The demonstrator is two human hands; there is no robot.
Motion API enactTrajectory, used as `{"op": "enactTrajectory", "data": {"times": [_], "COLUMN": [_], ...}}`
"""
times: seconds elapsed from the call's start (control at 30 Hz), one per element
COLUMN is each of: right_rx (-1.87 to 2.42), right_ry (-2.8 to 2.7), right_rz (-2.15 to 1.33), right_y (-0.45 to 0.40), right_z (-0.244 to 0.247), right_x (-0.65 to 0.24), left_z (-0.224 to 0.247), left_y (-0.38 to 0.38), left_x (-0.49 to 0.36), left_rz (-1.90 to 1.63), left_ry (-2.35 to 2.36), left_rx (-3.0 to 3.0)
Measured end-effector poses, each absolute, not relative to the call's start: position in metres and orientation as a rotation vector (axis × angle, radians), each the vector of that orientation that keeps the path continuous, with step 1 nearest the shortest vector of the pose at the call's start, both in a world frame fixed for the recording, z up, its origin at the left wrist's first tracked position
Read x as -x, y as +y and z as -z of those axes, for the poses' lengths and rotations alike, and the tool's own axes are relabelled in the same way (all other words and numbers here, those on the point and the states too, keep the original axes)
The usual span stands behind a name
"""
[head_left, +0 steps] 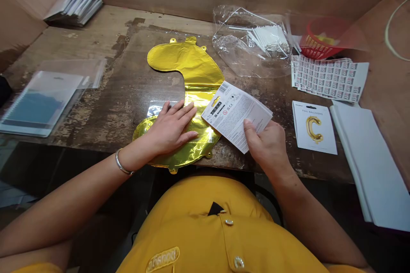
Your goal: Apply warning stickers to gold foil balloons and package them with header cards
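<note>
A flat gold foil balloon (201, 76), curved like a letter C, lies on the worn wooden table. My left hand (174, 127) rests flat over its lower part, fingers stretched out. Under that hand, a clear plastic sleeve (156, 105) lies across the foil. My right hand (267, 138) pinches a white folded packaging card (232, 115) between thumb and fingers. Its printed side, with a barcode and a hang hole, faces up, and its left corner overlaps the balloon's edge. Just right of that hand is another card (314, 127) reading "FOIL BALLOONS" with a gold C.
White paper straws (269, 39) lie in a clear bag behind, beside a red basket (323, 38). Sticker sheets (329, 76) and white card stock (371, 162) lie to the right. Clear sleeves (41, 98) are at left, a packet stack (75, 4) in the back corner. Wooden walls enclose the table.
</note>
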State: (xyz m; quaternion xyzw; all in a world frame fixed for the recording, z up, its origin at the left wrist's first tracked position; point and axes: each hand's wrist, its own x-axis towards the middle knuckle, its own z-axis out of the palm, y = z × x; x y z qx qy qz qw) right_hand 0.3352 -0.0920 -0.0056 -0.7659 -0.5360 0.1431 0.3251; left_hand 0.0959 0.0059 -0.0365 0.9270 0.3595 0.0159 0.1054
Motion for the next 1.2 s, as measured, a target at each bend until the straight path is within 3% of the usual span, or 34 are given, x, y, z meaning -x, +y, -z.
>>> {"op": "enactTrajectory", "data": {"times": [0.33, 0.77, 1.0, 1.2], "right_rx": [1.955, 1.876, 1.753, 1.768], "right_ry": [-1.262, -1.192, -1.087, -1.088], "right_rz": [-0.458, -0.588, -0.529, -0.699], "right_y": [-0.094, -0.093, -0.101, -0.103], "right_z": [0.008, 0.013, 0.004, 0.01], "right_x": [-0.343, -0.348, -0.347, -0.34], "left_z": [0.032, 0.04, 0.036, 0.036], "left_y": [0.004, 0.015, 0.013, 0.013], "left_x": [-0.097, -0.108, -0.11, -0.108], "left_rz": [-0.061, -0.704, -0.686, -0.597], "left_ry": [1.049, 0.993, 1.006, 1.19], "left_rx": [-2.713, -2.462, -2.407, -2.501]}}
